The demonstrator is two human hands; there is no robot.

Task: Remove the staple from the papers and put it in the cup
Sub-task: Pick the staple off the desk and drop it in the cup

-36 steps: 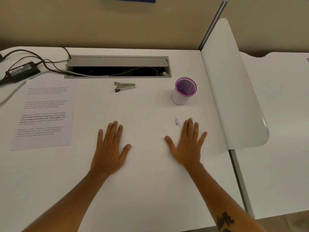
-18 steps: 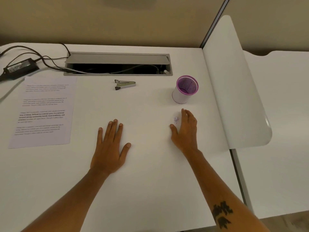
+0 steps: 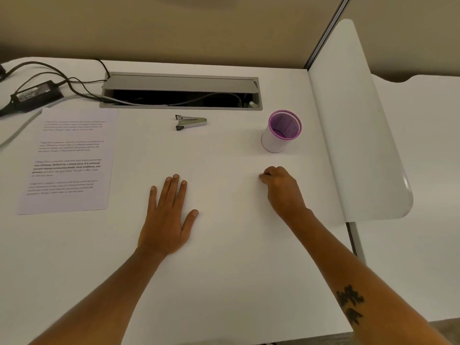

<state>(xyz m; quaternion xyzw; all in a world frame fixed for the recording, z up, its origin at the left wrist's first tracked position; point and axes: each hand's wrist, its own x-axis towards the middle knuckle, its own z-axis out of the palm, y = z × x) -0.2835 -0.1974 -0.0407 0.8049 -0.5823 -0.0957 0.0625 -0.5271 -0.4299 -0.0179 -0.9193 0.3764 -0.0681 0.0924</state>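
Staple hidden; right hand [image 3: 281,188] curled, left hand [image 3: 168,217] flat.

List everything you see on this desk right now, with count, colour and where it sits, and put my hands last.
printed paper: one, white, left side of desk
staple remover: one, silver and black, middle back
mesh cup: one, purple rim, white side, right back
power adapter: one, black, far left corner, cables attached
cable tray: one, grey, lid open, back of desk
divider panel: one, white, right edge
left hand: flat, palm down
right hand: fingers curled, in front of cup
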